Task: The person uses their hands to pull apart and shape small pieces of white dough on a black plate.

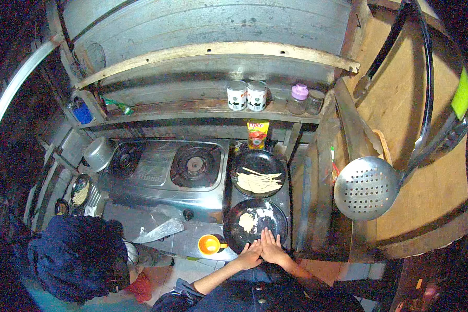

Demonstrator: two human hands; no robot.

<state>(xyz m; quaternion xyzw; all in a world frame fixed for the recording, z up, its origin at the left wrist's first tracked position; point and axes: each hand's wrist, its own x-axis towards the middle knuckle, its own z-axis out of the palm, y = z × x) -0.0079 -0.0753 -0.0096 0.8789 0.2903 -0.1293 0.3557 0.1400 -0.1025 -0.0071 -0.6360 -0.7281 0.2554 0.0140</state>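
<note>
My left hand (251,255) and my right hand (272,247) meet over the near rim of a dark round plate (234,233). Their palms overlap, with the fingers stretched out; whatever may lie between them is hidden. On that plate rest a lump of pale dough (247,222) and a patch of white flour (266,212). Just beyond it, a second dark plate (257,159) carries several thin dough strips (258,182) laid side by side. An orange mug (209,245) stands left of my hands.
A two-burner gas stove (152,183) is at the left. Next to it sits another person (78,257), near a plastic bag (160,230). A perforated skimmer (368,189) hangs at the right. Behind the plates are a yellow pouch (257,135) and a shelf (187,108) with cans (246,95).
</note>
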